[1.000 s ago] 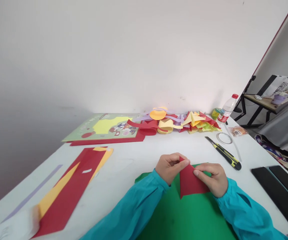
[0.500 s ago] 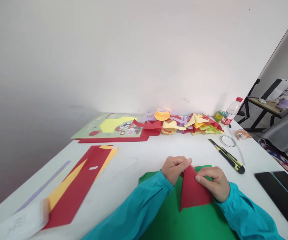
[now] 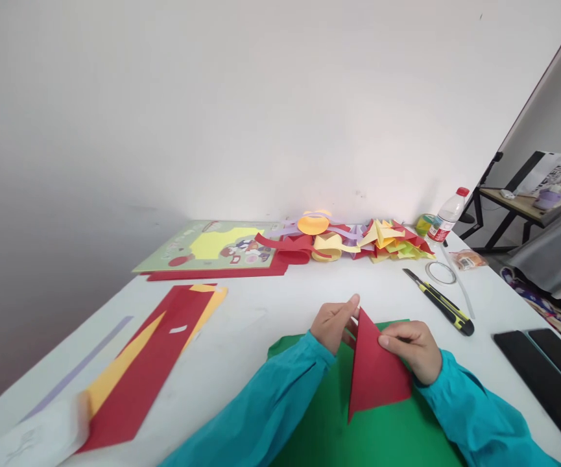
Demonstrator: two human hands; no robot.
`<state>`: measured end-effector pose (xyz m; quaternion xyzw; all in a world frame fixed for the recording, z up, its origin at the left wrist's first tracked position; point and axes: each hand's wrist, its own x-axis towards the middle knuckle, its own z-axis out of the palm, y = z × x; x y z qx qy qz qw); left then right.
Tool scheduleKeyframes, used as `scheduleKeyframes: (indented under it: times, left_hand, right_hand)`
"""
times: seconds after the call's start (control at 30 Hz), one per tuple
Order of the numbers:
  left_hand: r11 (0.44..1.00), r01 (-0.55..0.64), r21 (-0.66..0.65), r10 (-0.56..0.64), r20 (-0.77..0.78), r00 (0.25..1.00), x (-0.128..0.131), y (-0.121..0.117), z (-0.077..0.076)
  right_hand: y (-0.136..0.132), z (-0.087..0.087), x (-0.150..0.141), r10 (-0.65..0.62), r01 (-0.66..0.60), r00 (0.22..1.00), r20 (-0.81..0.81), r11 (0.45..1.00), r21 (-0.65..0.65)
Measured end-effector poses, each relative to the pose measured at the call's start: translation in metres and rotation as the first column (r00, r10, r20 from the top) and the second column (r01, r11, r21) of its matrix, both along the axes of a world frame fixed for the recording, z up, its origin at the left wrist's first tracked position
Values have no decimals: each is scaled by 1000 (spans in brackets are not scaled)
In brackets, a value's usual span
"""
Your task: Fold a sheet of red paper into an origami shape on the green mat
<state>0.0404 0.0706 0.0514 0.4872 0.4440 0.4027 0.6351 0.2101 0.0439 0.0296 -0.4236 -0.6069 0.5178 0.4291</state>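
Note:
A folded piece of red paper (image 3: 377, 370) stands upright as a triangle, point up, over a green sheet (image 3: 358, 434). On its right edge my right hand (image 3: 416, 347) is closed, pinching it between thumb and fingers. My left hand (image 3: 333, 324) is at the upper left edge, thumb stretched up beside the point and clear of the front face. Its other fingers reach partly behind the paper, so whether they touch it is hidden. Both forearms, in teal sleeves, lie over the green sheet.
Left are red strips (image 3: 148, 383), a yellow piece (image 3: 124, 363) and a blurred white object (image 3: 37, 431). A utility knife (image 3: 438, 301), tape roll (image 3: 440, 272), bottle (image 3: 448, 215) and black object (image 3: 537, 376) lie right. Paper crafts (image 3: 329, 240) and a printed sheet (image 3: 178, 253) line the wall.
My left thumb and fingers have let go of the red paper's top and straightened, baring its point. My right hand keeps its pinch. The view has shifted slightly.

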Motion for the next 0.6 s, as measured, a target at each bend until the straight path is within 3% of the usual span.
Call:
scheduleKeyframes:
  times: [0.2, 0.37, 0.6]
  left_hand:
    - [984, 36, 176, -21, -90, 996, 2, 1, -7]
    - [983, 85, 164, -76, -64, 995, 1, -1, -5]
    - [961, 174, 214, -143, -156, 977, 2, -7, -7]
  right_hand:
    - [6, -6, 5, -133, 131, 990, -36, 989, -65]
    - [7, -5, 5, -94, 92, 995, -28, 994, -52]
    - [6, -4, 2, -21, 20, 999, -38, 1000, -24]
